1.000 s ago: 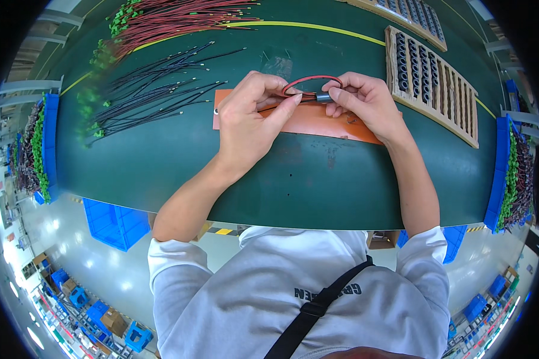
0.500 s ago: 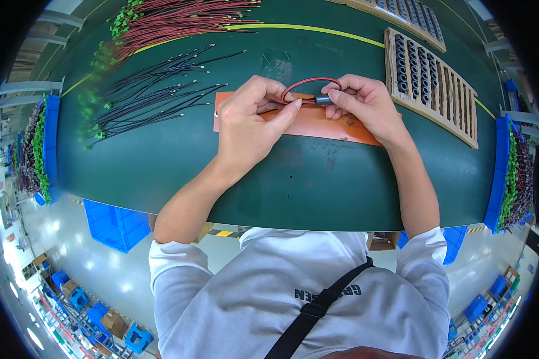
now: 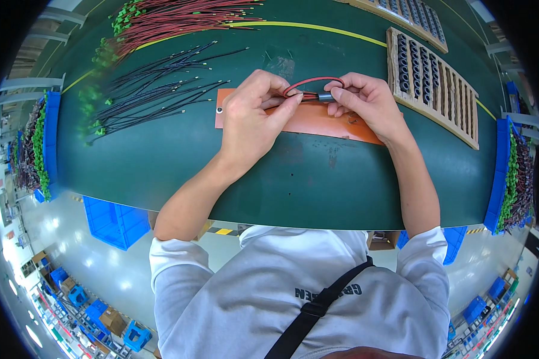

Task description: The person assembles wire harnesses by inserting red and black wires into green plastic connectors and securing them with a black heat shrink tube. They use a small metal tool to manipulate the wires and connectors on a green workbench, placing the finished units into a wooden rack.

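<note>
My left hand [image 3: 253, 113] and right hand [image 3: 370, 106] are apart but joined by one piece of work, both reaching far across the green table [image 3: 245, 194] with elbows bent outward. My left thumb and fingers pinch the red and black wires [image 3: 309, 96]; my right ones are closed on the dark sleeve [image 3: 325, 97] at their right end. A red loop [image 3: 312, 79] arches on the far side, between my hands. All of this is over the orange mat [image 3: 317, 124], though I can't fairly tell whether the wires touch it. Compared with half a second ago, little differs: both grips and the loop have kept nearly the same place.
</note>
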Action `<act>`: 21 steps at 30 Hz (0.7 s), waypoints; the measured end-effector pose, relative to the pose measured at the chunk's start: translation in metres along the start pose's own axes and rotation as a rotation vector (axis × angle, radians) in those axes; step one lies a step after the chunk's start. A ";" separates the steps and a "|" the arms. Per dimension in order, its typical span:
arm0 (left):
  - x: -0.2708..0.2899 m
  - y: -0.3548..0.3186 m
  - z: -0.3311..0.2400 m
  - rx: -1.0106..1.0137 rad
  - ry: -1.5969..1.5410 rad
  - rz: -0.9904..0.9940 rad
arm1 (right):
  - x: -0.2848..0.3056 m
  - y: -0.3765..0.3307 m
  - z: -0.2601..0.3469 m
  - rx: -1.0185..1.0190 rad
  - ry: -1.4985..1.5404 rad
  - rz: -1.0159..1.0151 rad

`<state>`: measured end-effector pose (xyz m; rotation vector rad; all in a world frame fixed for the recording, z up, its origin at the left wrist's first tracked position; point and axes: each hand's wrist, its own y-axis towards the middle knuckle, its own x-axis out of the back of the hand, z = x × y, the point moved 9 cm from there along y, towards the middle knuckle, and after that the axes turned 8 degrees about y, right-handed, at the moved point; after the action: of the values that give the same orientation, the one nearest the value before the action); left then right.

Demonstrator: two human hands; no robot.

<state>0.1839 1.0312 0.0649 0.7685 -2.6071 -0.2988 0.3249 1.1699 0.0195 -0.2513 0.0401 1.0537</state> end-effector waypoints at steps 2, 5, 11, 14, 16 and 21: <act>0.000 -0.001 0.000 0.026 0.004 0.010 | -0.001 0.000 0.000 0.005 0.004 0.004; -0.003 -0.001 0.006 0.069 -0.088 0.012 | 0.000 0.000 0.000 0.006 0.009 0.002; -0.006 -0.004 0.012 0.090 -0.146 0.016 | -0.001 0.000 0.000 0.011 0.013 -0.002; -0.006 -0.004 -0.001 -0.058 0.047 -0.006 | -0.001 -0.001 0.000 -0.014 -0.001 -0.002; -0.005 -0.004 -0.017 -0.218 0.221 -0.035 | -0.002 -0.001 0.001 0.004 0.019 0.008; -0.006 -0.001 -0.020 -0.328 0.334 -0.048 | -0.002 0.000 0.000 0.017 0.037 0.031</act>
<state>0.1979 1.0318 0.0802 0.6971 -2.1587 -0.5462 0.3246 1.1682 0.0195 -0.2559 0.0867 1.0788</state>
